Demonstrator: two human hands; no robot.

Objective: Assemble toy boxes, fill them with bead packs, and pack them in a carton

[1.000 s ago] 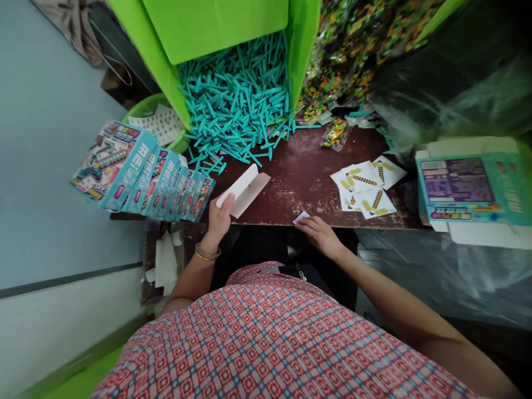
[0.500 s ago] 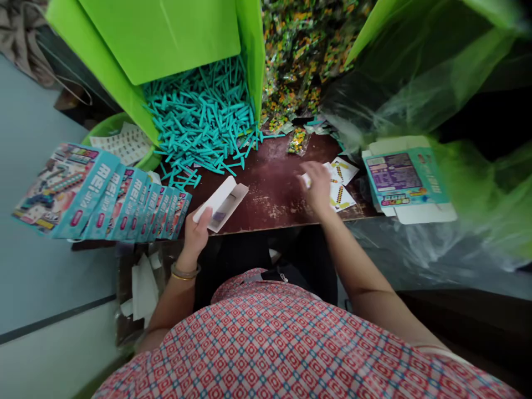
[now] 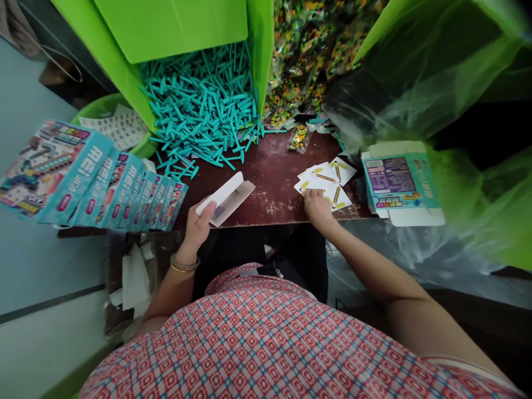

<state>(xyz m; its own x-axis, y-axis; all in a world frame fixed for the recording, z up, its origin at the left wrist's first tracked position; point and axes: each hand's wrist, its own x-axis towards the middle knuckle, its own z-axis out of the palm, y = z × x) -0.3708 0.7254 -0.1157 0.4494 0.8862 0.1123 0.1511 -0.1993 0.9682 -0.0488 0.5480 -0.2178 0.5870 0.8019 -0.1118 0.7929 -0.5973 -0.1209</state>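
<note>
My left hand [image 3: 198,226] is closed round the near left side of an open carton [image 3: 239,204], with the thumb on its raised white flap. The carton's open end faces up, and a purple patch shows inside it. My right hand [image 3: 319,209] rests at the near edge of several white printed cards [image 3: 343,170] that overlap on the table. Its fingers are bent over one card with yellow and dark patterns, and the fingertips are partly hidden. A small clear bag of coloured pieces [image 3: 298,138] lies beyond the cards.
Filled teal boxes [image 3: 87,183] stand in a row at left. Behind are a green bin [image 3: 261,61] spilling teal hammer-shaped pieces [image 3: 203,111], and a heap of bagged pieces [image 3: 307,55]. A flattened-looking teal carton [image 3: 401,183] lies right, beside plastic sheeting [image 3: 366,111].
My right hand has moved down and towards me, uncovering more of the cards, and its fingers now lie on them. The left hand still holds the carton; the view has shifted slightly.
</note>
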